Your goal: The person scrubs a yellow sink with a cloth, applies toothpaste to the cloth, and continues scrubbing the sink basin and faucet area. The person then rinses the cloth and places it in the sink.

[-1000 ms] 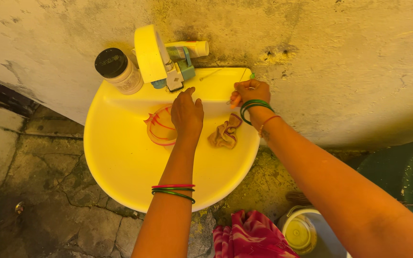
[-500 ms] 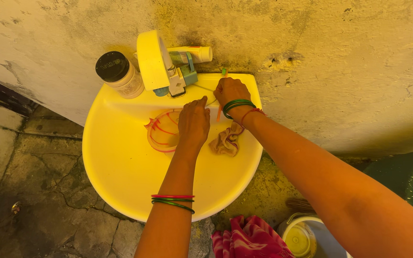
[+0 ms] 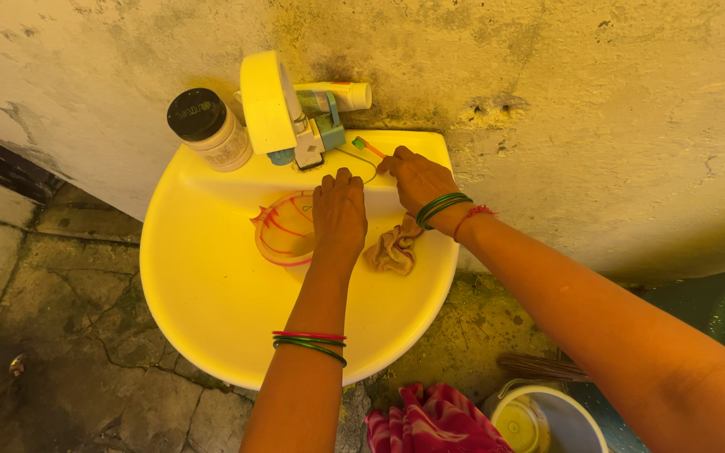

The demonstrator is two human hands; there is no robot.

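sink (image 3: 211, 285): glossy smooth plastic | rag (image 3: 392, 247): crumpled cloth | wall (image 3: 547, 101): rough plaster

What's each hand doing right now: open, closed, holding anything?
Left hand: fingers loosely curled over the yellow sink, holding nothing visible.
Right hand: closed on a thin orange-and-green toothbrush.

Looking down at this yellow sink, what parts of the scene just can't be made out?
- Head view: the sink drain is hidden by the left hand and a pink-lined strainer.
- The toothbrush handle vanishes inside the right hand.
- The tap behind the round yellow mirror is mostly hidden.
- The bucket and the pink cloth are cut off by the bottom edge.
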